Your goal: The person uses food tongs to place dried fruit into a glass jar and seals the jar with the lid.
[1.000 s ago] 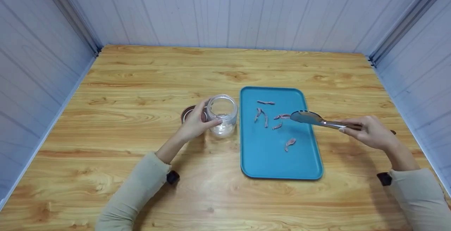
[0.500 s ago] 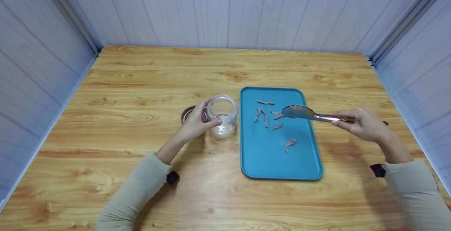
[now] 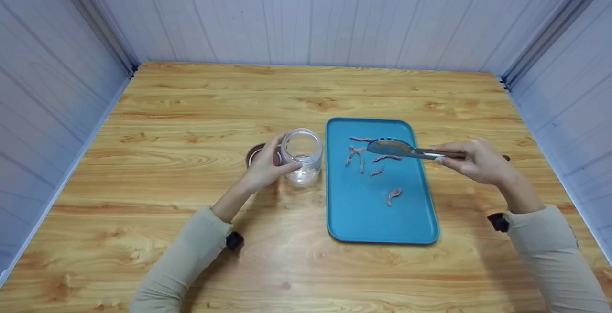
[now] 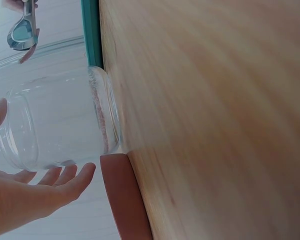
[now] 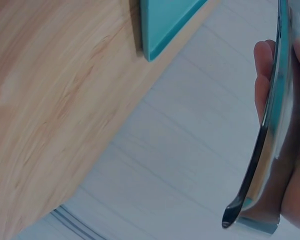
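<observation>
My left hand point(image 3: 267, 167) grips a clear, open-topped jar point(image 3: 308, 164) standing upright on the table, thumb on the near side. In the left wrist view, its fingers curl along the jar's wall point(image 4: 65, 120), and a reddish band shows low near the base. My right hand point(image 3: 480, 162) holds shiny metal tongs point(image 3: 392, 147), their broad end above the blue tray point(image 3: 377, 222). From the tongs' tip hangs a thin pinkish strip point(image 4: 29, 53), plain in the left wrist view. Several similar strips lie scattered on the tray, one strip point(image 3: 394, 195) nearest me.
A brown lid point(image 3: 252, 153) lies on the table left of the jar, partly behind my left hand. The tray's left edge runs close beside the jar. Pale panelled walls point(image 3: 306, 16) enclose the wooden table point(image 3: 287, 255) at the back and sides.
My right hand has moved left, bringing the tongs and the held strip across the tray toward the jar side. The left hand and jar have stayed in place.
</observation>
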`<action>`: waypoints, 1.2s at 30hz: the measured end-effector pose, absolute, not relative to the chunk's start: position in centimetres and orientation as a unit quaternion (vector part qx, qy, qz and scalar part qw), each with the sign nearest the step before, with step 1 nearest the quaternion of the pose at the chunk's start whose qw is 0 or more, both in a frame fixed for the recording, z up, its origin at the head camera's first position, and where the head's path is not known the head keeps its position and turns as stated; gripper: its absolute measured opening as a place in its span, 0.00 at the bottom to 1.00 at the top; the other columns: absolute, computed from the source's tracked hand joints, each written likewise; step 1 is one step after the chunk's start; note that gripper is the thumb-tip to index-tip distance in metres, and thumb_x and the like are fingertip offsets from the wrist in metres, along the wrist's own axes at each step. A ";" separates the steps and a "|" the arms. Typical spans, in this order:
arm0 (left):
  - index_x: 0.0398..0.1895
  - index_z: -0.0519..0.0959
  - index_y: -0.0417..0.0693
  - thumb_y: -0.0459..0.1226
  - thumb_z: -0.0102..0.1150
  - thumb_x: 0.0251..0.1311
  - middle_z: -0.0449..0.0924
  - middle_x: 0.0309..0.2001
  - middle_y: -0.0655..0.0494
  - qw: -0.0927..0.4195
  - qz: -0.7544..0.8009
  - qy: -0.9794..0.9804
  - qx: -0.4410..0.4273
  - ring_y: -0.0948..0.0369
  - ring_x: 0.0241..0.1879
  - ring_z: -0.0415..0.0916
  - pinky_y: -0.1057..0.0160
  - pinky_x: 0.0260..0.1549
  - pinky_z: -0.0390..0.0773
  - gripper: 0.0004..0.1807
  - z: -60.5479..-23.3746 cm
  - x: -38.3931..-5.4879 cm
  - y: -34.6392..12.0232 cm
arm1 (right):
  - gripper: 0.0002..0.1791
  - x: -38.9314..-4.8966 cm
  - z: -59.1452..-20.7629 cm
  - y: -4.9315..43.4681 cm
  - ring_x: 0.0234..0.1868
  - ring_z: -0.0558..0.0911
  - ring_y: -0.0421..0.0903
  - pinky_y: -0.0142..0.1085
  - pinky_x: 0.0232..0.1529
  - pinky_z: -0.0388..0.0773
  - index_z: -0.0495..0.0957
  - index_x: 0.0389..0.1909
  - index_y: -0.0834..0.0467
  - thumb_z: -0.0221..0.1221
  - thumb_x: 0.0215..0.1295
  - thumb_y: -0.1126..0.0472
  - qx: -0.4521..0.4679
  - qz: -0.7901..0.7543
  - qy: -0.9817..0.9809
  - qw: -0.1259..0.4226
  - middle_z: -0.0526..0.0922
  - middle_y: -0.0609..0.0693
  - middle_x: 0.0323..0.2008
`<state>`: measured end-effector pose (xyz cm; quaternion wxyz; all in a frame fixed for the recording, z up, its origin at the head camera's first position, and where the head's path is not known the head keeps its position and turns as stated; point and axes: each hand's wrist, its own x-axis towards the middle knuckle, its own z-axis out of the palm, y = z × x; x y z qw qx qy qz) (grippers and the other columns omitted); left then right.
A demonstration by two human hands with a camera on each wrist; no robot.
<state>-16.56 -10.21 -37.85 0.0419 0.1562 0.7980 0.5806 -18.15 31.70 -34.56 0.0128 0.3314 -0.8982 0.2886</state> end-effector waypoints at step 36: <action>0.62 0.54 0.32 0.28 0.62 0.48 0.60 0.57 0.38 0.048 0.590 0.790 0.161 0.50 0.54 0.60 0.56 0.51 0.62 0.38 -38.0 -16.7 -10.3 | 0.14 -20.7 -32.7 23.1 0.08 0.55 0.33 0.27 0.09 0.54 0.79 0.44 0.60 0.58 0.56 0.66 0.446 0.282 -0.846 0.071 0.76 0.43 0.16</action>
